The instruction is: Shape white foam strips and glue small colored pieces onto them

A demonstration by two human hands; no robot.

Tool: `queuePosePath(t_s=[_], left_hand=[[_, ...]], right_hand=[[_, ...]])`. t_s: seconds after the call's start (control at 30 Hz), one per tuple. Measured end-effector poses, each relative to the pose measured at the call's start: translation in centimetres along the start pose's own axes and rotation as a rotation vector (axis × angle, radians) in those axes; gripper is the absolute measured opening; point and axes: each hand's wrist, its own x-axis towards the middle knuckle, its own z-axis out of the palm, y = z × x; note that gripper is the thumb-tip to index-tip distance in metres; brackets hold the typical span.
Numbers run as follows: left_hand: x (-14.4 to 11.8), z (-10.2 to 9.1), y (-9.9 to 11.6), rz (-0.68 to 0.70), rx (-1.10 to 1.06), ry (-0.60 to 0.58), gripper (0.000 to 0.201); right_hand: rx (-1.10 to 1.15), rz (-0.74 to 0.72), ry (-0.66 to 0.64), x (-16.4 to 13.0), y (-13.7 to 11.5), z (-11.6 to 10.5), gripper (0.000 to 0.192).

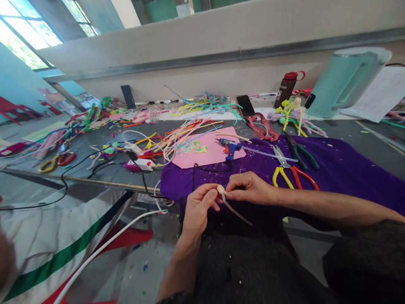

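Observation:
My left hand (198, 207) and my right hand (248, 188) meet at the near edge of the purple cloth (341, 169). Both pinch a cream pipe cleaner (232, 207), whose top end is coiled into a small ball between my fingertips. Its loose tail trails down to the right over my dark lap. Beyond my hands a blue glue gun (230, 147) lies on a pink sheet (205, 153), its black cord looping toward me.
Yellow and red pliers (292, 175), scissors and green-handled pliers (300, 152) lie on the cloth. Heaps of coloured pipe cleaners (177, 137) cover the grey table (91, 169). At the back stand a phone (245, 105), a brown bottle (287, 88) and a mint jug (344, 80). A white cable (104, 247) hangs at left.

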Motion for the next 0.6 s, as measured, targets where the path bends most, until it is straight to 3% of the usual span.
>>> queuePosePath(t_s=[0.27, 0.6], left_hand=[[-0.1, 0.09, -0.08, -0.109, 0.136, -0.035, 0.017], [-0.05, 0.13, -0.52, -0.153, -0.027, -0.053, 0.023]], right_hand=[[-0.14, -0.103, -0.079, -0.14, 0.44, -0.06, 0.02], [-0.118, -0.054, -0.08, -0.04, 0.56, -0.2, 0.02]])
